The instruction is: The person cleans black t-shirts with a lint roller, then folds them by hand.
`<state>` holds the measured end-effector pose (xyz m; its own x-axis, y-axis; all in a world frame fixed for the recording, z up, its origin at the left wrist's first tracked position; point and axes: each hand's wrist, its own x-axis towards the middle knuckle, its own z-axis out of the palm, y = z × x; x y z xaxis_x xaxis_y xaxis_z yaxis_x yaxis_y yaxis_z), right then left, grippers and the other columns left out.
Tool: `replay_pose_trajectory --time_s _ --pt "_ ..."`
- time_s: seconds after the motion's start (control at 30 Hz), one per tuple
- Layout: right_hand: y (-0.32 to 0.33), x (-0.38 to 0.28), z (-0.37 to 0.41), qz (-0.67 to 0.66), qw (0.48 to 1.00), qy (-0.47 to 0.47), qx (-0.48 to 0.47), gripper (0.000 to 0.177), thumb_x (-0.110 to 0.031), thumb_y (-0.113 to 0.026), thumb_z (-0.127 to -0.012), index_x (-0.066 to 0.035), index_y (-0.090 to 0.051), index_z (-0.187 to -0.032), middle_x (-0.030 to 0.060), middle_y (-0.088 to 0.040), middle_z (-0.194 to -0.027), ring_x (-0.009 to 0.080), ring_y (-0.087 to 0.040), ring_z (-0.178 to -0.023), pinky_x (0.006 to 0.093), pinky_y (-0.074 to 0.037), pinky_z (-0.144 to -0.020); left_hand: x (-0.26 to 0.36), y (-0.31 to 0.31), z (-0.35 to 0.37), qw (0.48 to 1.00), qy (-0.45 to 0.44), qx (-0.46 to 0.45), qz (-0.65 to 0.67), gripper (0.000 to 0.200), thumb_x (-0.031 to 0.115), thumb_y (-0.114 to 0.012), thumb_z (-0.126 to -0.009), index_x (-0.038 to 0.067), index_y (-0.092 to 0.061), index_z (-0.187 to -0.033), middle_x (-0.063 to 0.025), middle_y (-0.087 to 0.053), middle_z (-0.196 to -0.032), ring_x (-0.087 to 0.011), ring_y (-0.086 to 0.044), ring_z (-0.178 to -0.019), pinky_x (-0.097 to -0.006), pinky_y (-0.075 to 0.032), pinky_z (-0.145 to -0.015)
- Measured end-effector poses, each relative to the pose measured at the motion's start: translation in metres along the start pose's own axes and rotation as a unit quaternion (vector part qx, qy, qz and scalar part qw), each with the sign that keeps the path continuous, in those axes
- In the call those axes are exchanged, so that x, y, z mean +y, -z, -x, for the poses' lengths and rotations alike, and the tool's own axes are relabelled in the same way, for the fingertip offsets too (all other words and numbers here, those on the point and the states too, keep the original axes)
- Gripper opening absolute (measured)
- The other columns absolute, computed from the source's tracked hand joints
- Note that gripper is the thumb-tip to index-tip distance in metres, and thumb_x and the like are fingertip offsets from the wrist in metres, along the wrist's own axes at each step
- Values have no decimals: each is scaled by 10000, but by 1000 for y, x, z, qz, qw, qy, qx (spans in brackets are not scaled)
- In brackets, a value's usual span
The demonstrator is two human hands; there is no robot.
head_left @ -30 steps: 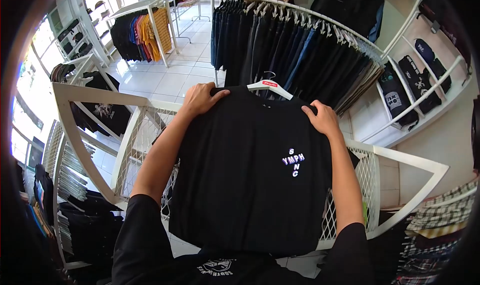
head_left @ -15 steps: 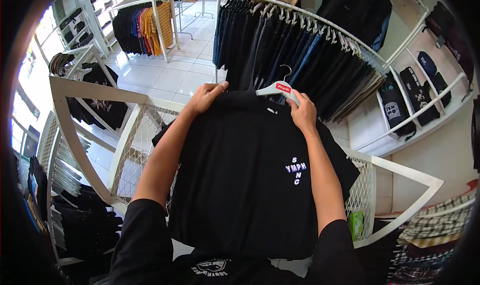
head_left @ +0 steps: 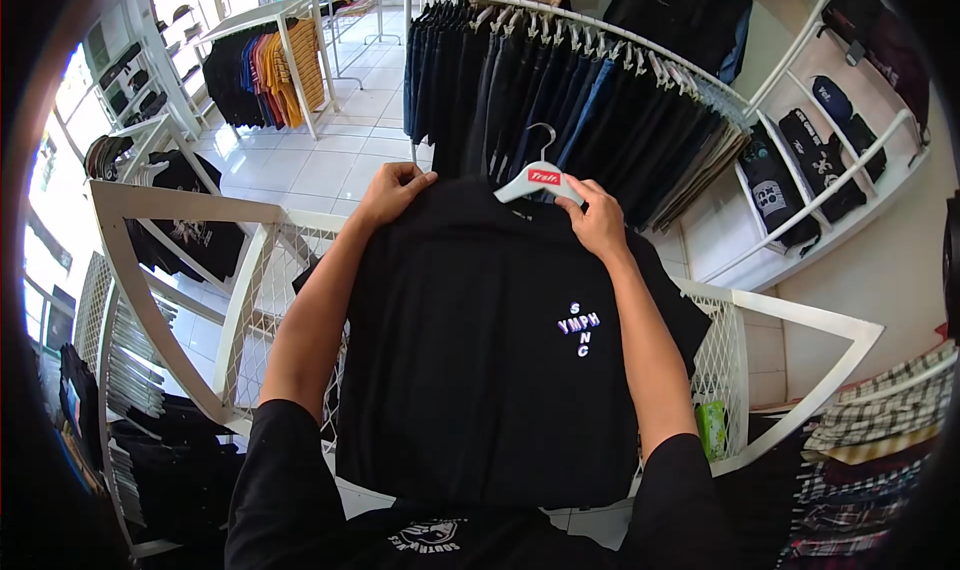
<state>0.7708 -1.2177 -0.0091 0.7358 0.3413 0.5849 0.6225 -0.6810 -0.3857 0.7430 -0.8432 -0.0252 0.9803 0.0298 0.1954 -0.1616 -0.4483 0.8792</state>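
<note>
Shirt (head_left: 470, 370): one, black, held up flat in front of the person, its far edge at the hands and its near hem down by the person's chest. One white hanger (head_left: 540, 178) with a red label and a metal hook sits at its neck, tilted, hook pointing far.

Two hands are at work. The left hand (head_left: 390, 192) is closed, fingers curled over the shirt's far left shoulder, pinching the cloth. The right hand (head_left: 598, 218) is closed on the right end of the hanger, thumb and fingertips gripping it just at the collar. Both forearms are bare and reach far from near, one along each side of the shirt; the right forearm lies over the cloth, so the right sleeve hangs loose past it.

One small white print (head_left: 579, 328), letters set in a cross, shows on the shirt's right chest, just left of that forearm.

Under the shirt stands one white frame (head_left: 790, 315) with mesh panels. One green box (head_left: 711, 428) rests on it at the near right, beside the elbow. More dark clothes lie folded at the near left.

Far behind the hands, one curved rail (head_left: 600, 30) carries a dense row of dark clothes on hangers, too many to count. One rack (head_left: 270, 65) at the far left holds black, blue, red and yellow tops. White floor (head_left: 320, 160) tiles lie between them. Checked shirts (head_left: 880, 420) hang at the near right.
</note>
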Motion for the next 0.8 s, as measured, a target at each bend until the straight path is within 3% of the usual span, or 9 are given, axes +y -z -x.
replay_pose_trajectory --time_s 0.1,0.33,0.4,0.47,0.53,0.6,0.67,0.73,0.8 --pt "21 -24 0 -20 994 -58 -90 395 -252 -764 -908 -77 -721 -1259 133 -724 -1107 356 -698 -1014 401 -545 -867 7 8 -3 997 -34 9 -72 421 388 -743 -942 -28 -755 -871 -134 -716 -725 -186 -662 -674 -373 -504 -667" --pt "40 -49 24 -110 966 -12 -235 443 -273 -811 -868 -92 -731 -1264 173 -733 -1110 393 -687 -1040 408 -520 -945 7 0 7 988 -40 48 -141 387 357 -740 -937 -25 -748 -877 -197 -703 -739 -304 -692 -691 -403 -519 -678" --pt "46 -49 26 -128 955 -39 -265 422 -257 -811 -882 -49 -734 -1241 140 -752 -1036 314 -711 -976 373 -527 -919 -1 -5 8 987 -33 54 -148 387 357 -728 -945 -25 -740 -882 -202 -698 -745 -327 -692 -707 -410 -522 -690" --pt "48 -22 26 -225 885 -195 -357 377 -228 -799 -915 -13 -739 -1219 65 -755 -1014 150 -687 -928 299 -533 -858 -2 -9 11 986 -44 69 -147 384 356 -722 -949 -24 -736 -889 -206 -697 -752 -340 -694 -721 -417 -521 -695" --pt "53 -5 13 -181 870 -202 -411 329 -196 -794 -903 12 -750 -1155 68 -775 -947 129 -696 -886 308 -544 -826 -3 -10 11 984 -60 87 -146 381 354 -716 -953 -22 -732 -897 -209 -696 -759 -353 -696 -735 -424 -521 -699" --pt "46 4 5 -212 891 -177 -361 274 -170 -784 -900 8 -765 -1108 66 -780 -965 126 -695 -870 308 -549 -819 -1 -11 13 984 -57 89 -144 368 351 -700 -971 -14 -720 -923 -174 -677 -731 -296 -669 -691 -405 -499 -673" --pt "30 7 -3 -39 963 -239 -122 220 -163 -764 -886 -36 -772 -1066 154 -780 -999 308 -746 -928 368 -560 -870 0 -10 15 984 -59 86 -147 374 356 -690 -977 -14 -719 -930 -182 -679 -742 -299 -669 -697 -407 -495 -671" --pt "2 8 -5 10 979 -202 -16 228 -167 -757 -877 -77 -761 -1087 177 -758 -1004 388 -711 -986 427 -550 -892 3 -10 14 983 -32 75 -162 389 384 -679 -974 1 -734 -934 -219 -703 -797 -383 -697 -784 -446 -519 -732" --pt "-16 -11 -4 132 989 -64 31 264 -263 -737 -896 -105 -751 -1106 136 -734 -1007 349 -674 -1029 465 -525 -897 5 -10 13 984 -34 76 -156 403 398 -668 -980 3 -734 -934 -219 -702 -797 -383 -697 -785 -448 -517 -736"
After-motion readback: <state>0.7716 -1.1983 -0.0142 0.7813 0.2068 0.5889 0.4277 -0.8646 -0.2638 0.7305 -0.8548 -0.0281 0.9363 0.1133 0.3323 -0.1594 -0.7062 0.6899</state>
